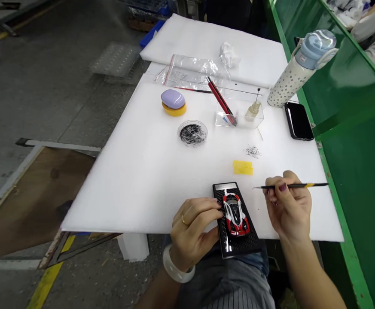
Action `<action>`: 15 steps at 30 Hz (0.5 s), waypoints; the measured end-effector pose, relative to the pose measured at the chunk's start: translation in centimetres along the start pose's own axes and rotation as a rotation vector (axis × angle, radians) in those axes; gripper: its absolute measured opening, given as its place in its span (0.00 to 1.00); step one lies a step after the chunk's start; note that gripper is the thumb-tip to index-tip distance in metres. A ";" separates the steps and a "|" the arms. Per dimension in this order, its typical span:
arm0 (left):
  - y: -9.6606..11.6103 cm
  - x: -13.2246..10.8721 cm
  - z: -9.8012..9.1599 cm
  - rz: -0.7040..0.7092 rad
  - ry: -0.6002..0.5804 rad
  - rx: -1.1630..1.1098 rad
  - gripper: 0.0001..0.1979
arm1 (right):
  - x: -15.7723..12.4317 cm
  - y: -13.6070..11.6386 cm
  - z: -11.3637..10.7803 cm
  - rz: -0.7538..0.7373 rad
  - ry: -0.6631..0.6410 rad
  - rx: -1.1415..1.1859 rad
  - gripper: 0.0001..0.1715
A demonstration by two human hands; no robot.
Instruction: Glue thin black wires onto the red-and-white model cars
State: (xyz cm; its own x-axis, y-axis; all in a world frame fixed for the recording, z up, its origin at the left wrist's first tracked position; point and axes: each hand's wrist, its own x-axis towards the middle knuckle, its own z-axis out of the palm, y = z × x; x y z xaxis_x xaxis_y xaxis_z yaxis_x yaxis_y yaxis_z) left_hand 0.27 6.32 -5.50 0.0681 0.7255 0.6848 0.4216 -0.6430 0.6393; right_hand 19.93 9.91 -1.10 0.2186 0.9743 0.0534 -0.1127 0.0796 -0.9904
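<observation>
While your left hand (pixel 193 227) pinches the left edge of the black base (pixel 230 250), its fingers bent over the top, your right hand (pixel 288 206) holds a thin tool (pixel 298 186) like a pen, between thumb and fingers. The tool lies almost level, its fine tip pointing left toward the base but apart from it. The red-and-white car (pixel 235 213) sits on top of the base, just beside your left fingertips. The base's near end juts past the edge of the white tabletop (pixel 135 171).

Beyond the base you have a yellow patch (pixel 243 168), and past that a loose pile of dark strands (pixel 252 151). Farther left, a round dish (pixel 193 145) holds more black strands (pixel 193 134), with a purple-and-yellow case (pixel 173 102) behind it. A clear box (pixel 243 122) stands ahead of you; a red-and-black implement (pixel 220 98) leans in it, and a small bottle (pixel 253 110) stands tilted there too. To the right lie a phone (pixel 298 121) and, behind it, a dotted flask (pixel 288 81). At the back, a clear bag (pixel 196 71) lies near a crumpled tissue (pixel 228 55).
</observation>
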 end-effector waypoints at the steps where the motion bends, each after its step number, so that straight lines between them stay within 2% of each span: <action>1: 0.1 0.0 0.0 -0.005 0.009 0.003 0.07 | -0.6 0.0 0.5 0.001 -0.005 0.032 0.22; 6: 0.2 0.1 0.2 -0.022 0.023 0.012 0.07 | -1.8 1.0 2.1 -0.002 -0.075 0.119 0.22; 15: 0.2 0.0 0.3 -0.004 0.031 0.014 0.07 | -2.2 1.4 2.0 0.047 -0.138 0.217 0.19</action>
State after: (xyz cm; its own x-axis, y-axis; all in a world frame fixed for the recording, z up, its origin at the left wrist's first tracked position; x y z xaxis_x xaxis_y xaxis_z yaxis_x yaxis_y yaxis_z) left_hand 0.63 6.28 -5.45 0.0381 0.7198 0.6931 0.4342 -0.6366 0.6373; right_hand 17.34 8.30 -2.34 0.0759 0.9963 0.0392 -0.3282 0.0621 -0.9426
